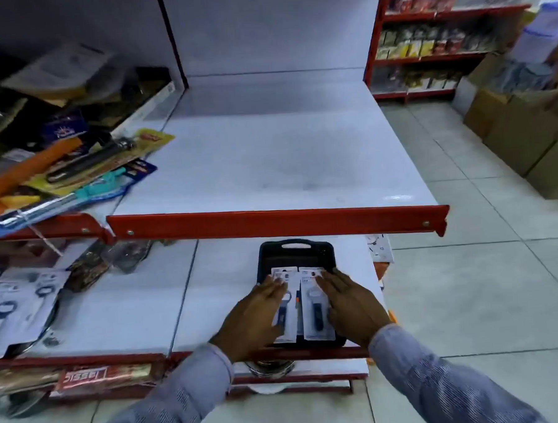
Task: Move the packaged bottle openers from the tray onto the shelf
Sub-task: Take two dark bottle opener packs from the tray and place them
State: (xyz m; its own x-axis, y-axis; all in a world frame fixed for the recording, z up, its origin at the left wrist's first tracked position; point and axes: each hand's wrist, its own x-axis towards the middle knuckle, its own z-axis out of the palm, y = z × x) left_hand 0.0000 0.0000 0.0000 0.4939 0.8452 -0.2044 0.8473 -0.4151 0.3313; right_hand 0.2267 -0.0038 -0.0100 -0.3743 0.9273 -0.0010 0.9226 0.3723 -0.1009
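Observation:
A black tray (294, 254) with a handle slot lies on the lower white shelf (121, 313), near its right end. Two packaged bottle openers on white cards lie side by side in the tray: the left pack (291, 311) and the right pack (315, 306). My left hand (254, 316) rests flat on the left pack, fingers spread. My right hand (350, 304) rests flat on the right pack in the same way. Neither hand has a pack lifted; the lower parts of both cards are partly covered by my fingers.
A bare white upper shelf (268, 160) with a red front lip (272, 223) overhangs the tray's far end. Packaged tools and lighters (75, 170) pile up on the left. More carded openers (17, 306) lie lower left. Cardboard boxes (525, 133) stand on the tiled floor at right.

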